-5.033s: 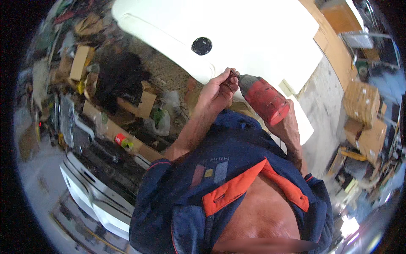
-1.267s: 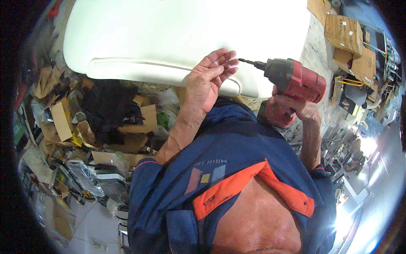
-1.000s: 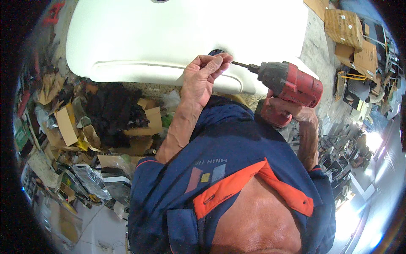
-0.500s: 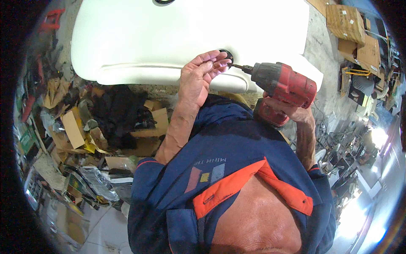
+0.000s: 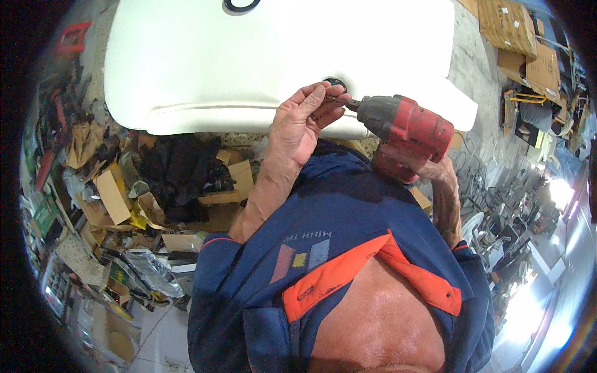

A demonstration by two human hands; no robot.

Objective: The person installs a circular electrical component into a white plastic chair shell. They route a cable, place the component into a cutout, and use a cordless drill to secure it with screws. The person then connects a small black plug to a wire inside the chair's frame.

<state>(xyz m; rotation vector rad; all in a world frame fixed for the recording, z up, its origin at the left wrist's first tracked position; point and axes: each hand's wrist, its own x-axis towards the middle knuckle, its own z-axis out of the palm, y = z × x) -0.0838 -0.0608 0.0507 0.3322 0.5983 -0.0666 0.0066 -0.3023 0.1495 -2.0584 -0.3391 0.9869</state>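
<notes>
My right hand (image 5: 429,169) is wrapped round the grip of a red and black cordless impact driver (image 5: 411,127), which points left. A thin dark bit (image 5: 349,103) runs from its nose to the fingers of my left hand (image 5: 301,118). Thumb and forefinger there are pinched together at the bit's tip; whatever small piece sits between them is hidden. Just beyond the fingertips, a round black fitting (image 5: 336,82) is set in a large white moulded panel (image 5: 273,56). A black ring (image 5: 241,6) shows at the panel's far edge.
Cardboard boxes (image 5: 507,28) are stacked at the far right. To the left lie torn cardboard (image 5: 112,193), black cloth (image 5: 174,177) and plastic wrap (image 5: 152,270). Tangled dark scrap (image 5: 497,217) covers the floor on the right. A red frame (image 5: 74,38) is at the far left.
The impact driver has shifted left, bringing its bit in among my left fingers. My left hand has moved slightly right and down, its thumb and forefinger now closed.
</notes>
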